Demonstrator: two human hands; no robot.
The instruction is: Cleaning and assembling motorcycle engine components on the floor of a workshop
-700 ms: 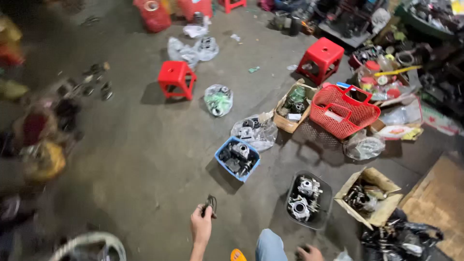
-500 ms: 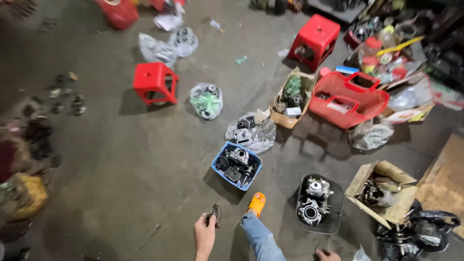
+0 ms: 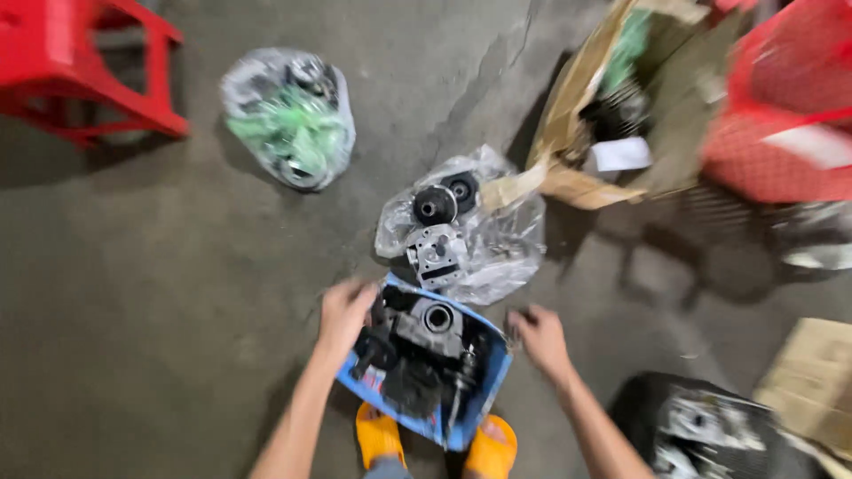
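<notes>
left hand (image 3: 344, 312) curled on the blue bin's (image 3: 486, 390) left rim | right hand (image 3: 540, 335) half open, just off its right rim | bin on the floor (image 3: 160, 266) right by my feet, loaded with engine parts (image 3: 417, 350) | I'd grip both rims evenly, looks heavy

A single head-worn camera looks almost straight down from close above the grey concrete floor (image 3: 160, 293). The person's own arms enter from the bottom edge, flanking the blue plastic tray of dark metal parts (image 3: 484, 404). Orange sandals (image 3: 380, 436) sit directly beneath the lens. Edges are blurred.
</notes>
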